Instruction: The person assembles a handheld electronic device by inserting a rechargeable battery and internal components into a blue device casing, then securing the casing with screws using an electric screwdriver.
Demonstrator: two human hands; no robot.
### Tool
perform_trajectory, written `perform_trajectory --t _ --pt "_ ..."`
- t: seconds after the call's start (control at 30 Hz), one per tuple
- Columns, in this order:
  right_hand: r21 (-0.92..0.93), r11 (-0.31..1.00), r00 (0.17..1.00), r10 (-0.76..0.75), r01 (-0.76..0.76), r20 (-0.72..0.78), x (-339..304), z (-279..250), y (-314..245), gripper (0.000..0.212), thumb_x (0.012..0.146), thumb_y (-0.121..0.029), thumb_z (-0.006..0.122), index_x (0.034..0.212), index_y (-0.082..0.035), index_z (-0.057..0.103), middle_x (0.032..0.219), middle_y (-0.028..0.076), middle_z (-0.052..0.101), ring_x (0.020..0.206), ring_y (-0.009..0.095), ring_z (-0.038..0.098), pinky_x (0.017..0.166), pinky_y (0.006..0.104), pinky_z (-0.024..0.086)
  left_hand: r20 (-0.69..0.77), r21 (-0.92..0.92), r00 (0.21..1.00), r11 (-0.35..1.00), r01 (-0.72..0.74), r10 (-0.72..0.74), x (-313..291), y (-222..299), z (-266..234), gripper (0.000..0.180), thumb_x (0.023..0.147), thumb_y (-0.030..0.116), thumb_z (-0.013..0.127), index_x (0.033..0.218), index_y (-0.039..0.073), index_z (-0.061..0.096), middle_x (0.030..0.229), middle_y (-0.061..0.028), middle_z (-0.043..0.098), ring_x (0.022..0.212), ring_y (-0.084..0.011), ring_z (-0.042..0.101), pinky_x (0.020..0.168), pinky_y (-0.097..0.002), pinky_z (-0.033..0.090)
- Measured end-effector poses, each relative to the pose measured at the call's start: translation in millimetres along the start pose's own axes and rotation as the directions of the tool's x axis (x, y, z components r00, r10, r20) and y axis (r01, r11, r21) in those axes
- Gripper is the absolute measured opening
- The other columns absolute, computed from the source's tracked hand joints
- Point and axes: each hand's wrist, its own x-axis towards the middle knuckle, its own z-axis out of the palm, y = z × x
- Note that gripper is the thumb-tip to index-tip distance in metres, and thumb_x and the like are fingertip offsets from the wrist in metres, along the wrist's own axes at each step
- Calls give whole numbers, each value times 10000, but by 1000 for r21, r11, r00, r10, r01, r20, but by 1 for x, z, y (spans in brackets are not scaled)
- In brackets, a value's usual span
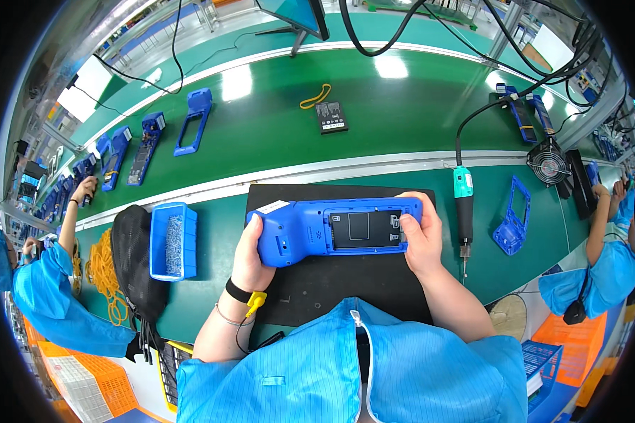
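Both my hands hold a blue handheld terminal above a black mat, its back facing up and its black battery bay uncovered. My left hand grips the wider, rounded end; a black wrist strap with a yellow clip is on that wrist. My right hand holds the narrower end, the thumb lying at the edge of the bay. Beyond the mat, a black battery lies on the green belt with a yellow strap beside it.
An electric screwdriver hangs right of the mat, near a blue housing frame. To the left are a blue bin of screws, a black bag and yellow straps. Blue housings line the belt. Co-workers sit on both sides.
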Motion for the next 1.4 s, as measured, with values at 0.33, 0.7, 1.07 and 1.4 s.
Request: perform_trajectory --t 0.33,0.7,1.07,1.4 --pt "35 997 996 71 -69 -61 3 -1 -4 203 943 -126 558 1107 -8 546 947 18 600 850 67 558 774 216 455 48 -32 997 998 61 -59 6 -3 -2 534 962 463 445 1291 46 497 1250 -109 578 1141 -218 566 984 -376 443" --pt "543 518 704 679 -661 209 -5 18 7 330 980 -288 524 1183 -27 532 1091 76 616 998 155 610 863 331 511 214 164 885 878 -450 413 -10 24 41 1265 537 483 898 1477 58 166 1398 -151 406 1306 -289 411 1080 -441 343" --pt "227 971 856 -52 -77 514 -10 24 -34 1238 647 -247 878 1515 -114 5 1564 140 106 1441 275 166 1139 481 198 537 674 831 518 -527 147 -14 72 106 1064 524 261 920 1390 0 360 1335 -148 487 1225 -251 505 1021 -404 416" --pt "273 962 958 -66 -14 280 -9 -12 -44 1170 695 -121 833 1518 -112 3 1486 123 272 1359 229 314 1115 380 254 486 668 872 619 -414 59 15 58 144 1224 560 193 884 1509 55 122 1186 -113 534 1137 -229 535 991 -380 407"
